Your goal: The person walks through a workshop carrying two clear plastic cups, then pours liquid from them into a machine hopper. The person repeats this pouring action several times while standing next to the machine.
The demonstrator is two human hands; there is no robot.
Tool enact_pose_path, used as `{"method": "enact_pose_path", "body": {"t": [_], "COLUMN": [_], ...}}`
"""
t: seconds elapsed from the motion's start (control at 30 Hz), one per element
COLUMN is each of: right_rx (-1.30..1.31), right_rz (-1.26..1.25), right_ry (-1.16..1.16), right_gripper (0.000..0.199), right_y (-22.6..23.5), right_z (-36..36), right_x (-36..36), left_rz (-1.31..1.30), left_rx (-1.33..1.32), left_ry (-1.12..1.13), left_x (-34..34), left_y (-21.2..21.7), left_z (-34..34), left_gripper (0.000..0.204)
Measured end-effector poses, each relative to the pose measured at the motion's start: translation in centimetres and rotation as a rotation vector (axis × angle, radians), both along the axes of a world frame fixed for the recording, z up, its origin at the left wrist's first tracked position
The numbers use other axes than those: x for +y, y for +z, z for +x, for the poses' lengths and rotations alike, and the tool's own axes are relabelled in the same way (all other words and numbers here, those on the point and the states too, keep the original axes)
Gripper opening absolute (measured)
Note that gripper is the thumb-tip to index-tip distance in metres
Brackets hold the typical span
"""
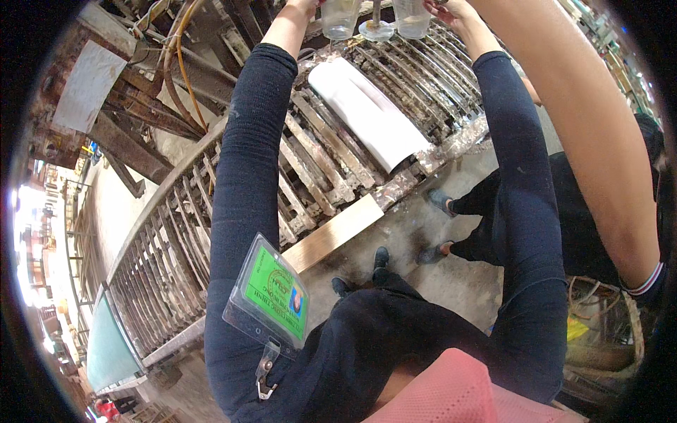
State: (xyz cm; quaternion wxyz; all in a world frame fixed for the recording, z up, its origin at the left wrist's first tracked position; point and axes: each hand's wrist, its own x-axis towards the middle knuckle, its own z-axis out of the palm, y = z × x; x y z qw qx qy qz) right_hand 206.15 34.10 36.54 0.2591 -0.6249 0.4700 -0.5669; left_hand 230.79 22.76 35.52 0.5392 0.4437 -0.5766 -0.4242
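At the top edge of the frame, two clear plastic cups, a left-hand one (340, 22) and a right-hand one (412, 21), stand in a row with a stemmed piece on a round, clear base (376, 30) between them. Each cup's long axis runs roughly up and down the frame. The left hand (303, 5) is just beside the first cup and the right hand (457, 10) just beside the second, so each cup has its own nearer hand, with the stemmed piece about midway. Below them, a white curved sheet (367, 113) lies on the slatted rack (328, 151), its long axis slanting from upper left to lower right.

The upper border cuts off the cups' tops, the stem and most of the left hand; whether either hand is closed on its cup, I cannot tell. Another person's bare arm (578, 106) crosses the upper right, its hand out of frame.
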Motion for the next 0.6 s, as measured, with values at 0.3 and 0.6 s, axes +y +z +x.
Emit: {"method": "enact_pose_path", "body": {"t": [0.3,0.6], "right_rx": [1.723,1.770], "right_rz": [-0.513,-0.699], "right_ry": [0.386,0.429], "right_gripper": [0.030,0.015], "right_y": [11.7,10.3], "right_z": [11.5,12.2], "right_x": [9.0,9.7], "left_rz": [0.003,-0.005], "left_rx": [0.025,0.047], "left_ry": [-0.020,-0.050], "left_x": [0.1,0.0], "left_y": [0.0,-0.1], "left_z": [0.3,0.4], "left_gripper": [0.007,0.011]}}
